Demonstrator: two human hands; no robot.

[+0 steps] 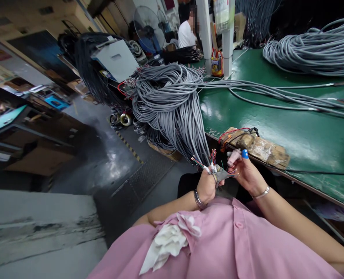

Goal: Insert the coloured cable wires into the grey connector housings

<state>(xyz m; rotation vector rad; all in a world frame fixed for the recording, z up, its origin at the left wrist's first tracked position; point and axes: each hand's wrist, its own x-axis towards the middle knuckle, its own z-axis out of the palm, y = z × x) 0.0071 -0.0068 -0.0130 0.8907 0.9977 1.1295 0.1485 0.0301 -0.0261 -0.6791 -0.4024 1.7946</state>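
Note:
My left hand (207,186) is closed round the ends of several grey cables (199,143). Thin coloured wires (213,155) fan out from the stripped cable ends above and beside its fingers. My right hand (249,174) is raised just to the right, close to the wire tips (232,174). Pink wrapping (234,157) covers one finger and a blue cover (244,154) sits on the thumb or another fingertip. Its fingers are bent near the wires; whether they pinch a wire is too small to make out.
A big heap of grey cable (168,89) hangs over the edge of the green table (276,128). A taped wooden block (265,149) with wires lies at the front edge. Another cable coil (314,50) rests at the back right. A person (186,34) sits behind, near a fan (149,27).

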